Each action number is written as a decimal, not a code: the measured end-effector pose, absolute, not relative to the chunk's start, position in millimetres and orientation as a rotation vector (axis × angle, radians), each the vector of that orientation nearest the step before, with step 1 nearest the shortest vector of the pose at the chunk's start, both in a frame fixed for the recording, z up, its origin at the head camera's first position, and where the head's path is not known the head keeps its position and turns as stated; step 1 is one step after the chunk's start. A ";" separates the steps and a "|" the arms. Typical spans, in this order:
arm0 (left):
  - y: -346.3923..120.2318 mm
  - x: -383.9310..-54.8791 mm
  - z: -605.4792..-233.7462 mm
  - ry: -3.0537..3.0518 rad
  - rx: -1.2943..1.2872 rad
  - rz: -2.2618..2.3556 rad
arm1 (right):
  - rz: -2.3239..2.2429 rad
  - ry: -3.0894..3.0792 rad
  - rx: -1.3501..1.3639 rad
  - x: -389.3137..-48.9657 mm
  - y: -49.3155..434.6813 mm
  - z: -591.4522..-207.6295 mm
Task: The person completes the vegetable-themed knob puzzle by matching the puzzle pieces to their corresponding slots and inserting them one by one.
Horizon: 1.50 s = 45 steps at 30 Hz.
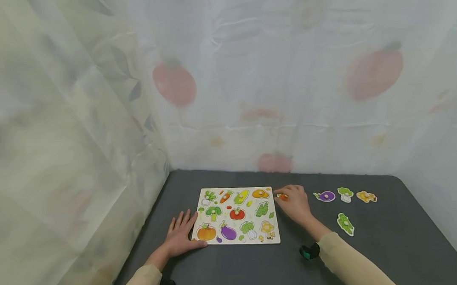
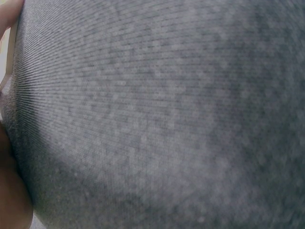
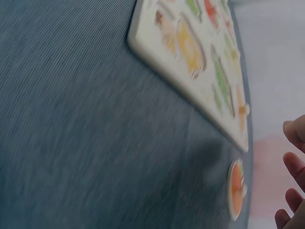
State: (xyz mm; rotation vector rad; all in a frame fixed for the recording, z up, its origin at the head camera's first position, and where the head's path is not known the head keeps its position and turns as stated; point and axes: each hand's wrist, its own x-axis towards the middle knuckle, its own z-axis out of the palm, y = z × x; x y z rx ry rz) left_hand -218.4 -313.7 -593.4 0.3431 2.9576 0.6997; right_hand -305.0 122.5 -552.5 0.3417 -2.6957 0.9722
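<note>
The left hand (image 1: 180,237) lies spread at the left edge of the board (image 1: 238,224), probably steadying it. Right of the board, the right hand (image 1: 294,203), grasping nothing, hovers by an orange piece (image 3: 235,191); farther right, loose pieces (image 1: 325,196) seem within easy reach.

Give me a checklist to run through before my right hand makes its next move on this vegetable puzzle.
1. Left hand at the board's left edge: ok.
2. Orange piece lying knob up: ok.
3. Right hand gripping that piece: not ok, fingertips apart from it.
4. Which vegetable it shows: cannot tell.
5. Eggplant piece, leafy piece, mushroom piece and pea piece lying right of the board: ok.
</note>
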 end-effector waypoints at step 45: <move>-316.5 -221.5 -596.3 2.943 0.356 0.738 | 0.561 -2.783 0.029 -226.3 312.8 -586.5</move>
